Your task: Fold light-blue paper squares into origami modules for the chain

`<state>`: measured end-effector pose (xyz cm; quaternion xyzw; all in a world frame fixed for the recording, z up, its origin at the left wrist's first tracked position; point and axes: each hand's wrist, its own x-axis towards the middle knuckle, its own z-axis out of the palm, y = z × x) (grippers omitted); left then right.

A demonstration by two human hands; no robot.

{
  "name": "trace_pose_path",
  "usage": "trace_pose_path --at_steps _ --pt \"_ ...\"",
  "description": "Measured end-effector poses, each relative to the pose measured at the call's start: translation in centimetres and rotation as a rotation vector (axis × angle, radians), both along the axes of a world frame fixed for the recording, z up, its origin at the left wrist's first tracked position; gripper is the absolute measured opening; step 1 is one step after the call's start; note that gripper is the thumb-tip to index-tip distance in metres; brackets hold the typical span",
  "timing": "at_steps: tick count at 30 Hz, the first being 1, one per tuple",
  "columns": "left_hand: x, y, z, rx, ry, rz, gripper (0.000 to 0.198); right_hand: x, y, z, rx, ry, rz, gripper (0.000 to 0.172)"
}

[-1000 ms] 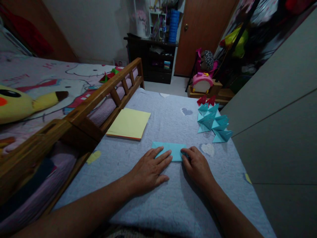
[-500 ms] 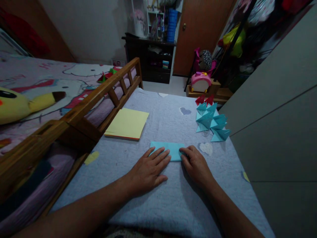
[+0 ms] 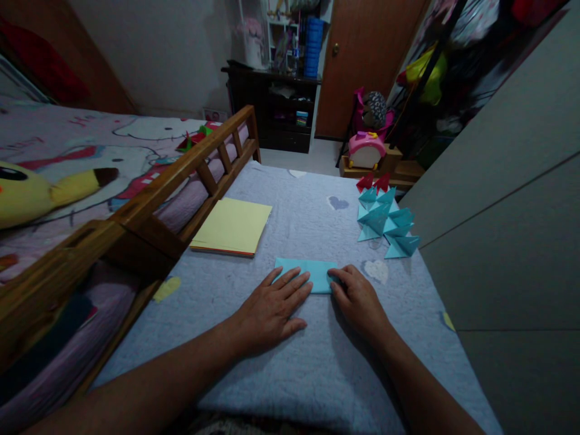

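Note:
A folded strip of light blue paper (image 3: pixel 321 277) lies flat on the bed cover, its long side running left to right. My left hand (image 3: pixel 280 305) rests on its left part, palm down with the fingers stretched out. At the paper's right end, the bent fingers of my right hand (image 3: pixel 357 297) pinch the edge. Further off to the left is a stack of square paper (image 3: pixel 232 226), yellow on top. Several pointed blue folded paper pieces (image 3: pixel 385 220) stand to the right, with red folded pieces (image 3: pixel 372 182) just behind them.
A wooden bed rail (image 3: pixel 190 172) borders the left side; beyond it lie a yellow plush toy (image 3: pixel 40 193) and a patterned bed. A pale cabinet panel (image 3: pixel 507 229) rises close on the right. Past the far edge are a dark cabinet (image 3: pixel 272 115) and a pink toy case (image 3: pixel 366 150).
The whole view has shifted very slightly. Both hands keep the same place and pose on the blue paper.

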<state>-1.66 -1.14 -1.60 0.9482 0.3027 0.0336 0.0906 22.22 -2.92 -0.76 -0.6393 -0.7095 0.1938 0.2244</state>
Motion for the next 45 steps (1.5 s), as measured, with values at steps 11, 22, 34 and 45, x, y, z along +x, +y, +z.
trace_pose_path --at_steps 11,22,34,45 --pt "0.02 0.05 0.19 -0.018 -0.007 0.014 0.062 -0.14 0.01 0.21 -0.003 0.000 -0.010 0.026" --pt "-0.05 0.05 0.06 -0.022 0.001 0.009 0.064 -0.04 0.01 -0.08 0.023 0.003 -0.003 0.027" --pt "0.09 -0.19 -0.01 -0.006 0.018 0.015 0.063 0.14 -0.01 -0.33 0.033 0.045 0.002 0.028" --pt "0.15 -0.45 0.25 0.007 0.036 0.005 0.061 0.10 0.00 -0.42 0.045 0.028 0.010 0.027"
